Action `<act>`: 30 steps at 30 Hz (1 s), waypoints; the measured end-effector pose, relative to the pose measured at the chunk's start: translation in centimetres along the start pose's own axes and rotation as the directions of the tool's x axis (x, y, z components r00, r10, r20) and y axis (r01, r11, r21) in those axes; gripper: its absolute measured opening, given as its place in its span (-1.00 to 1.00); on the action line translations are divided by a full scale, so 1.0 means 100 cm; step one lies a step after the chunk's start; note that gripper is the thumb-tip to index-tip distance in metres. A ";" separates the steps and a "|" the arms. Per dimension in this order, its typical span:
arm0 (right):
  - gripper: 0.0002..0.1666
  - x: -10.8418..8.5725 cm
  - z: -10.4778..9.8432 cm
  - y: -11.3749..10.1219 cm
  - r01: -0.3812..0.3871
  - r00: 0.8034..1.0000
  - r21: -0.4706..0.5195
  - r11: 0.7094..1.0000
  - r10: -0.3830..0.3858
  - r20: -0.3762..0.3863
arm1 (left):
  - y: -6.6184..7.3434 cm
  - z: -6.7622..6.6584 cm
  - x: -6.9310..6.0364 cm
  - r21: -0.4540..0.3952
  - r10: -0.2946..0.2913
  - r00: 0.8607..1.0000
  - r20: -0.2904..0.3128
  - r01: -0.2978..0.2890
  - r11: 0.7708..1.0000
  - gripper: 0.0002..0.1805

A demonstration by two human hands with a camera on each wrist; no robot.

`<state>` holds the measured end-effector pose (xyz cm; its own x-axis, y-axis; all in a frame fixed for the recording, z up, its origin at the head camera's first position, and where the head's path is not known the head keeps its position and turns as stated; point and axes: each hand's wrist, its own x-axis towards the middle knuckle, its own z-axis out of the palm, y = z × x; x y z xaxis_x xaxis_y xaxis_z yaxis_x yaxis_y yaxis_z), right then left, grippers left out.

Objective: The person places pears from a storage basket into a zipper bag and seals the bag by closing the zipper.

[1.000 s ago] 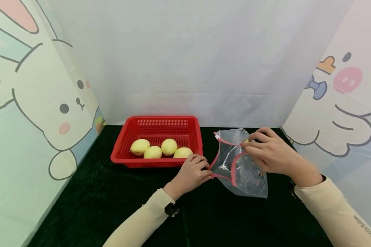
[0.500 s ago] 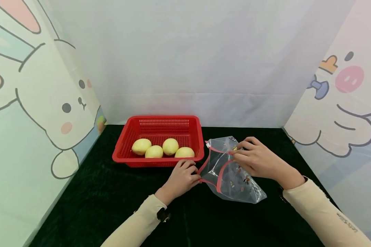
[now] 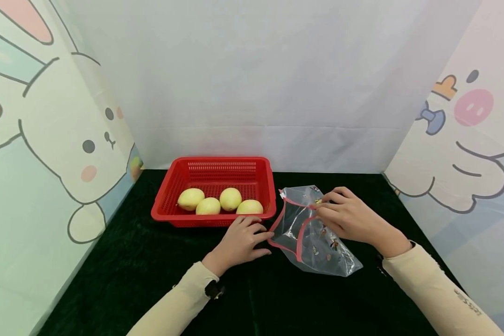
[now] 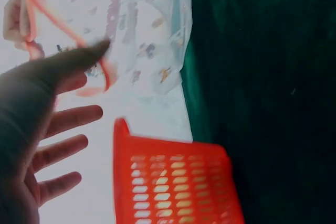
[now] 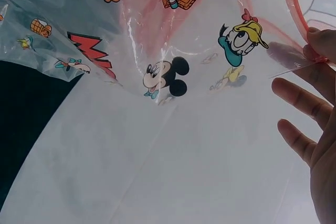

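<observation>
A clear zip bag [image 3: 327,247] with a pink-red edge and small cartoon prints hangs with its mouth spread, toward the left. My right hand [image 3: 348,214] pinches the pink edge between thumb and forefinger; in the right wrist view its other fingers [image 5: 302,100] stand apart from the plastic. My left hand [image 3: 239,242] is beside the bag's left corner with fingers spread. In the left wrist view the left hand [image 4: 47,108] has thumb and fingers apart and holds nothing. Whether a fingertip still touches the bag, I cannot tell.
A red perforated plastic basket [image 3: 214,219] stands at the back, left of the bag. Inside, along its near side, lie several pale yellow fruits [image 3: 230,199]. Dark green cloth [image 3: 151,261] covers the table. White cloth [image 3: 277,84] hangs behind, with cartoon-printed panels at both sides.
Both hands have brought the bag left and nearer. My left hand has since let go of its corner, spread its fingers and drawn back slightly left. The right hand keeps its pinch.
</observation>
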<state>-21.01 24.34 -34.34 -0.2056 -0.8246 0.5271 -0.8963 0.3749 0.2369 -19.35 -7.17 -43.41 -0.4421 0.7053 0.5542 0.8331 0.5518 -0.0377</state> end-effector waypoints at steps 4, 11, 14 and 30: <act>-0.58 -0.001 -0.001 0.001 -0.009 1.000 0.011 1.000 0.009 -0.012 | -0.012 -0.012 0.000 0.012 0.008 0.998 -0.063 -0.007 1.000 -0.55; -0.58 -0.003 -0.002 0.001 -0.022 1.000 0.026 0.999 0.022 -0.002 | -0.042 -0.037 -0.003 0.082 -0.019 0.993 -0.119 0.029 0.996 -0.59; -0.59 -0.004 -0.002 0.002 -0.032 0.999 0.024 0.999 0.032 0.014 | -0.056 -0.048 -0.007 0.130 -0.043 0.992 -0.116 0.058 0.990 -0.62; -0.57 -0.006 -0.005 0.003 -0.024 1.000 0.011 1.000 0.024 -0.008 | -0.116 -0.079 -0.034 0.269 -0.365 0.917 0.162 0.315 0.910 -0.41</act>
<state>-21.00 25.18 -34.18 -0.2242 -0.8117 0.5393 -0.8953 0.3901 0.2149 -24.92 -19.43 -38.29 -0.7635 0.5172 0.3867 0.5296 0.8441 -0.0835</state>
